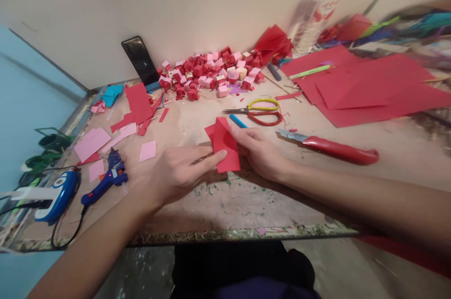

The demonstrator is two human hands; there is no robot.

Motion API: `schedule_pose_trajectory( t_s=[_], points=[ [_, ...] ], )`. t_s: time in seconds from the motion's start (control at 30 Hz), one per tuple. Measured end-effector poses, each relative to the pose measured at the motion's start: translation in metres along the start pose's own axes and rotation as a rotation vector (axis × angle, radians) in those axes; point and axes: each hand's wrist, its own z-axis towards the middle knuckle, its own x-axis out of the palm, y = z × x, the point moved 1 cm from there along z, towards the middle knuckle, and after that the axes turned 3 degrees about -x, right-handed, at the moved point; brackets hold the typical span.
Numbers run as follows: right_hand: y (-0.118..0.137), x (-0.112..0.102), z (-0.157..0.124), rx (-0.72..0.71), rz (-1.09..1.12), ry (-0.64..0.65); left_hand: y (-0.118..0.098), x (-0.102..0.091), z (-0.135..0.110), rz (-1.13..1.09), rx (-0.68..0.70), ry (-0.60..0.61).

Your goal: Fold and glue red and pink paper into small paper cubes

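Small pieces of red paper (pixel 228 156), lying one over another, are held between my two hands above the table. My left hand (pixel 185 167) pinches them from the left, with its thumb across the front. At their right edge my right hand (pixel 259 149) is closed on the same paper; its lower fingers are hidden. A blue pen-like stick (pixel 238 121) sticks out beyond the right hand's fingers, and I cannot tell whether the hand holds it. Just past the hands lie scissors (pixel 255 111) with one yellow and one red handle. A red-handled folding knife (pixel 331 146) rests to the right.
Small red and pink paper cubes (pixel 211 71) are heaped by the wall. A phone (pixel 140 59) leans there. Left are a blue glue gun (pixel 109 177), a blue power strip (pixel 59 198) and pink paper (pixel 92 144). Large red sheets (pixel 369 85) and a plastic bottle (pixel 313 17) occupy the right.
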Motion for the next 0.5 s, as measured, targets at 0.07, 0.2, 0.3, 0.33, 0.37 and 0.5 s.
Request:
schedule_pose_trajectory(
  t_s=[0.07, 0.2, 0.3, 0.33, 0.37, 0.5],
  points=[
    [-0.0001, -0.0007, 0.0003, 0.029, 0.121, -0.006, 0.0033, 0.0046, 0.0, -0.048, -0.016, 0.029],
    [-0.0001, -0.0025, 0.0012, 0.011, 0.156, -0.071, 0.0036, 0.0032, 0.0024, -0.258, -0.104, 0.044],
    [0.0013, -0.003, 0.0003, -0.007, 0.095, -0.078, 0.0023, 0.0005, 0.0057, -0.535, -0.386, 0.111],
    [0.0021, -0.0029, -0.0004, -0.01, 0.067, -0.071, 0.0027, 0.0007, 0.0064, -0.623, -0.494, 0.111],
    [0.0029, -0.0027, -0.0011, -0.012, 0.035, -0.061, 0.0036, 0.0017, 0.0069, -0.7, -0.595, 0.094],
    [0.0052, -0.0011, -0.0038, -0.011, -0.085, 0.041, 0.0098, 0.0104, 0.0073, -0.894, -0.829, -0.034]
  ],
)
